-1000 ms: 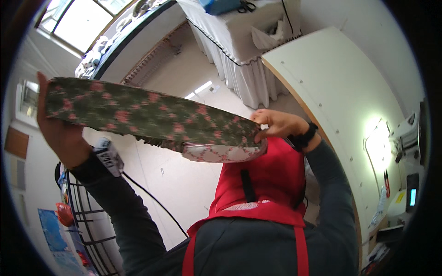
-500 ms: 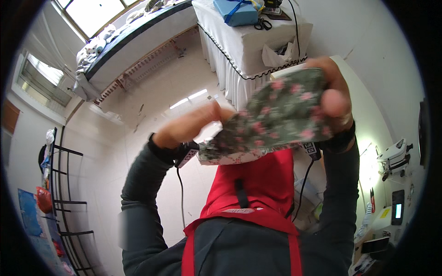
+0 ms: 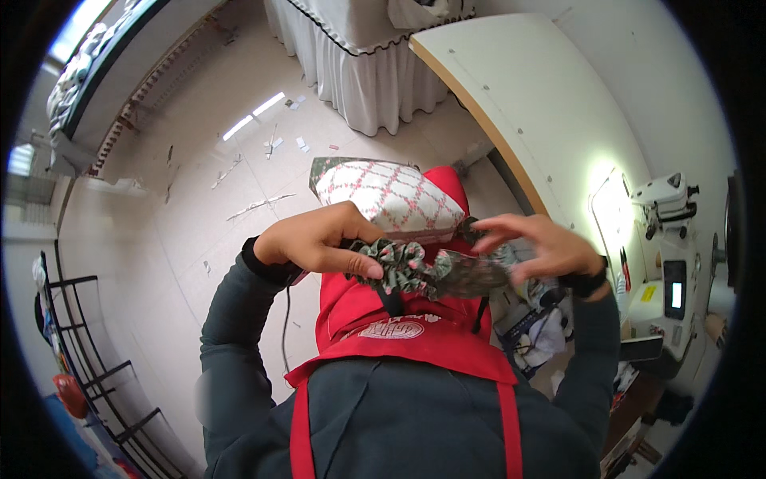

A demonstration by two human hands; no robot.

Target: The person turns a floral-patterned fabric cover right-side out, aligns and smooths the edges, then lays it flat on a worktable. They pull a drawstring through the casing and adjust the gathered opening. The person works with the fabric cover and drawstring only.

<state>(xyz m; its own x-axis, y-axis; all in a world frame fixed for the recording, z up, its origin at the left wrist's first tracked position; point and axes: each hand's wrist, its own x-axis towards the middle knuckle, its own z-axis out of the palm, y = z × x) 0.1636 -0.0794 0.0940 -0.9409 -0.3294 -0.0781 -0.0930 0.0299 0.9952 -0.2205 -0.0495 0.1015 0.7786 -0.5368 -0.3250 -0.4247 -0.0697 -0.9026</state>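
My left hand [image 3: 319, 239] is closed on a gathered, ruffled cloth band [image 3: 399, 267], green with pink flowers, thumb on top and fingers behind. The band's flatter, blurred end runs toward my right hand [image 3: 546, 251], whose fingers are spread and slightly smeared by motion. Whether those fingers touch the cloth is hard to make out. Just beyond the band, a white cloth piece [image 3: 387, 195] with a pink flower lattice rests over my red apron [image 3: 375, 311]. A strip of green floral cloth shows at its far left corner.
At the right stands a pale table [image 3: 542, 96] with a wooden edge, a lit lamp and a sewing machine [image 3: 670, 279]. A white-skirted table [image 3: 359, 80] is ahead. Scraps [image 3: 259, 207] lie on the floor; a black metal rack [image 3: 88, 343] is at the left.
The floral cloth has come down from high in front of me toward my lap, and its ruffled band now shows. My right hand has loosened its grip. My view has turned rightward and down.
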